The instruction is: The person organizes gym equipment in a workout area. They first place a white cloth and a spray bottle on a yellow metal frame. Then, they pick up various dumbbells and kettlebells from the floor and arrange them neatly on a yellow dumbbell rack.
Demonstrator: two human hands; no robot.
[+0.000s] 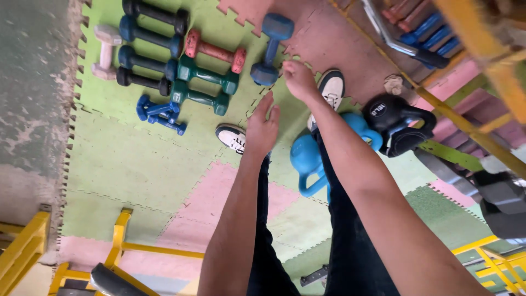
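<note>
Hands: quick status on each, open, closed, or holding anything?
Left hand: open, fingers spread, empty, above the foam floor mat.
Right hand: loosely curled, holding nothing, beside the blue dumbbell.

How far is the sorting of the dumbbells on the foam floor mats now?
Done: several coloured dumbbells lie side by side in rows on the green foam mat. In hand: nothing is held; the right hand reaches close to the large blue dumbbell, which lies apart from the rows; the left hand is open. Left: that dumbbell, perhaps also the blue kettlebell and black kettlebell by the feet.
</note>
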